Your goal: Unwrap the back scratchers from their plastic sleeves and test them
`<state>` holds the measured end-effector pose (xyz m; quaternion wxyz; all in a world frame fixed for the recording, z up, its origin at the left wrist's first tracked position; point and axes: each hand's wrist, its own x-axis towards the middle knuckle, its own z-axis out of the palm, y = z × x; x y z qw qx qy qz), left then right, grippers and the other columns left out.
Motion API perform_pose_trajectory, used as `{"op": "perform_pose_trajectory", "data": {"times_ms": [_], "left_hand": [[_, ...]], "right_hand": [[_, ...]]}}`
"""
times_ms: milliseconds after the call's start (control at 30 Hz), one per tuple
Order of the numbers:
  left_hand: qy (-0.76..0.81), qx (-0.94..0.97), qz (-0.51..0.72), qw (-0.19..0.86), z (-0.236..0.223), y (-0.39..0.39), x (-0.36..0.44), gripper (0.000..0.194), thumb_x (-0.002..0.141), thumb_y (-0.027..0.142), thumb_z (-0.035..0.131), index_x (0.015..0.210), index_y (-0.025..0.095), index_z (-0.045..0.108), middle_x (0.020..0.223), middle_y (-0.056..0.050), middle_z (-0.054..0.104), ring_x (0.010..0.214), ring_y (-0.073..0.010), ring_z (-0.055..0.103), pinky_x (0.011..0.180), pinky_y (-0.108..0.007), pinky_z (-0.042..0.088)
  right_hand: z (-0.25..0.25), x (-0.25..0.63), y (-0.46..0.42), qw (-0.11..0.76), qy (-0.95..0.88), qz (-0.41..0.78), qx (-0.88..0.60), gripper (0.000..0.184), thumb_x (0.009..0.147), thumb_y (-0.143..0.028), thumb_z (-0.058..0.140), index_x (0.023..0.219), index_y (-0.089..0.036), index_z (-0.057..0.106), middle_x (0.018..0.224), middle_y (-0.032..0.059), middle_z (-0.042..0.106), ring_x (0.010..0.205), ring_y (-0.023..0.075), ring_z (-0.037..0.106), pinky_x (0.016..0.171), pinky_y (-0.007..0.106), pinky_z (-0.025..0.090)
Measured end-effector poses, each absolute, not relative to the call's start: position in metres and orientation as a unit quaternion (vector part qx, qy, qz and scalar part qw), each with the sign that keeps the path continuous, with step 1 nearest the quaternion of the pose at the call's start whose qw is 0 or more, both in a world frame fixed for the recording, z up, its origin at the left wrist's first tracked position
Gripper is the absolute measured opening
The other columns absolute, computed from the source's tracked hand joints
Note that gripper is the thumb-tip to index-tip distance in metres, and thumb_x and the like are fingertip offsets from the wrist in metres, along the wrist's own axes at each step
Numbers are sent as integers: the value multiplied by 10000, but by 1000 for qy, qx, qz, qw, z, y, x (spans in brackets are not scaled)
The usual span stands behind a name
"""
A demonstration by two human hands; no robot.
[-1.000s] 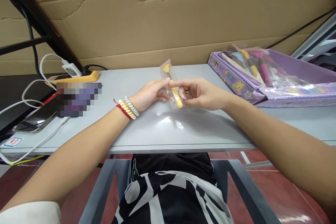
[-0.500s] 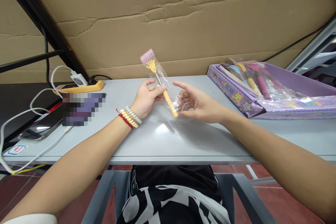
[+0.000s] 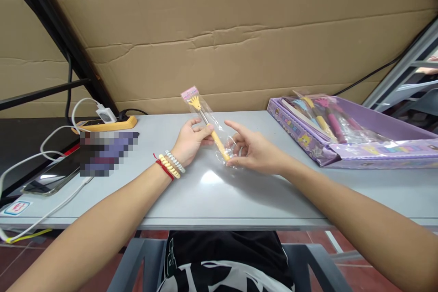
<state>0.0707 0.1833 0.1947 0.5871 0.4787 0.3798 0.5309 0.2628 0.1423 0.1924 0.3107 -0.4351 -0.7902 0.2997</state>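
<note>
A yellow back scratcher (image 3: 219, 143) with a small hand-shaped head and a metal shaft lies slanted inside a clear plastic sleeve with a pink header. My left hand (image 3: 195, 139) is closed around its middle, thumb on top, holding it just above the table. My right hand (image 3: 251, 148) is beside the lower end of the handle. Its index finger is stretched out and its other fingers are loosely bent, with the thumb by the handle tip. These fingertips are at the sleeve's edge; whether they touch it I cannot tell.
On the right stands an open purple display box (image 3: 301, 139) with several packaged back scratchers. A phone (image 3: 54, 175), white cables and a yellow power strip (image 3: 126, 123) lie at left. Behind the grey table (image 3: 205, 200) rises a cardboard wall (image 3: 222, 68).
The whole view has shifted, so everything sits lower in the picture. My right thumb has come closer to the handle's lower tip. My left hand keeps the same hold.
</note>
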Motion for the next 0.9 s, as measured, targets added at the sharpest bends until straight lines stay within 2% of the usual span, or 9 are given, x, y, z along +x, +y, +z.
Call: {"op": "perform_pose_trajectory", "data": {"times_ms": [333,467,567,700,800,900], "left_hand": [[348,496,499,620,194,182,69,428,740,123,768,1067,127,491,641,20,627,581,-127,608,562,-268,530],[346,512,493,613,194,183,68,341,719,214,789,955,130,559,733,-13,653,589,-110,600,546,-254,510],[340,521,503,600,194,184,68,290,715,270,785,871,135,581,733,-12,644,590,-107,593,531,-249,503],[338,510,525,592,195,184,68,289,695,253,790,849,148,569,718,0,644,604,-111,606,552,-254,525],[326,513,526,595,195,183,69,296,689,250,798,844,144,569,736,-3,657,626,-116,633,573,-256,545],[313,509,524,608,196,183,69,328,685,259,811,854,140,557,718,-10,669,641,-129,662,596,-258,561]], "right_hand": [[189,265,145,299,-829,221,-418,744,787,-209,665,1468,-115,379,787,24,672,584,119,551,567,271,442],[190,267,146,305,-834,203,-413,661,790,-193,639,1409,-131,417,829,35,672,589,121,559,575,273,456],[192,268,145,330,-827,185,-416,470,770,-241,660,1209,-181,502,898,49,678,601,119,567,564,264,460],[196,268,145,332,-827,120,-437,163,762,-271,643,856,-192,535,675,1,602,544,112,506,531,245,402],[196,267,146,328,-825,80,-454,120,771,-285,625,757,-187,557,631,-2,583,540,113,495,541,246,373],[195,268,148,341,-807,50,-479,129,766,-297,638,747,-179,589,650,12,605,555,124,518,558,255,369]]}}
